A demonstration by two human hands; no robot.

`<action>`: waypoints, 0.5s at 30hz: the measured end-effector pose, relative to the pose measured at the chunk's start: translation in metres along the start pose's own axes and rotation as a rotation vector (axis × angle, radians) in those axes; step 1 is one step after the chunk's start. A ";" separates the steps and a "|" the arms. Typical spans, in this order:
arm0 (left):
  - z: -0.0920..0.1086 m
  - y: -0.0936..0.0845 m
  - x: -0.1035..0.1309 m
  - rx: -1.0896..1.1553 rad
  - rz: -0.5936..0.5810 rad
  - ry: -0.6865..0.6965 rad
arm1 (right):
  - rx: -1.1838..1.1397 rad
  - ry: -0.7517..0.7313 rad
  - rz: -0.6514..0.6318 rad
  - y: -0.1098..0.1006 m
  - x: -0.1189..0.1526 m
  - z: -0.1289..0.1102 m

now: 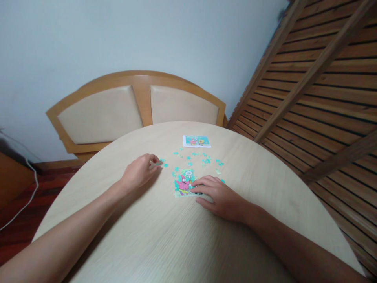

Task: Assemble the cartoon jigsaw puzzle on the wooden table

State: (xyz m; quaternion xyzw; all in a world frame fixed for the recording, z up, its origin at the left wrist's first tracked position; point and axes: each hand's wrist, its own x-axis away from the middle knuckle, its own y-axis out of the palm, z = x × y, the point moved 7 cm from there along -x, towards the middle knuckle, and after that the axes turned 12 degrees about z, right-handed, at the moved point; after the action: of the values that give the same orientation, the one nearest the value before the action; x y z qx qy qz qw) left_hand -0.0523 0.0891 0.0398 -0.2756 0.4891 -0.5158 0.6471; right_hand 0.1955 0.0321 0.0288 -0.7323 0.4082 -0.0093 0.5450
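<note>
Nearest me are two bare forearms, the left forearm [73, 224] and the right forearm [297, 241], reaching in from either side over a round, pale wooden table [141, 236]. Between the hands, around the table's middle, lies the puzzle [183, 188], partly joined, flat on the wood. I can make out a pink figure at its left and a pale one higher up, on a teal ground; its right part is hidden.

That's because the right hand [220, 198] lies over it, palm down, fingers loosely spread and slightly bent. The fingertips rest on the puzzle, gripping nothing that I can see, and the thumb sits apart, near the lower edge.

The left hand [140, 169] is off to the puzzle's left, thumb and forefinger drawn close together beside a small teal piece [162, 160]. Whether they pinch a piece, I can't tell from here.

Loose pieces [206, 161] are scattered in an arc above the puzzle, mostly teal. Beyond them lies a card [198, 141], printed with a pink figure and a yellow one.

A wood-framed chair [141, 80] with cream panels stands across the table, before a pale wall [147, 35]. To the right leans a slatted wooden screen [318, 86].
</note>
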 end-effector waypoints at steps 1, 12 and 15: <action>-0.006 -0.001 -0.004 -0.018 0.027 0.015 | -0.002 -0.003 0.001 0.000 0.000 0.000; -0.007 0.027 -0.015 -0.025 0.057 0.268 | -0.005 0.005 -0.001 0.000 0.000 0.002; -0.006 0.028 -0.017 -0.044 0.059 0.287 | -0.015 0.001 0.007 0.000 0.000 0.002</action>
State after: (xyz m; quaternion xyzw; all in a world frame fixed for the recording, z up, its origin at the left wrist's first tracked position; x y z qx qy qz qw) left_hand -0.0468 0.1143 0.0193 -0.1987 0.5958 -0.5196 0.5793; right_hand 0.1968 0.0335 0.0279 -0.7350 0.4110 -0.0050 0.5393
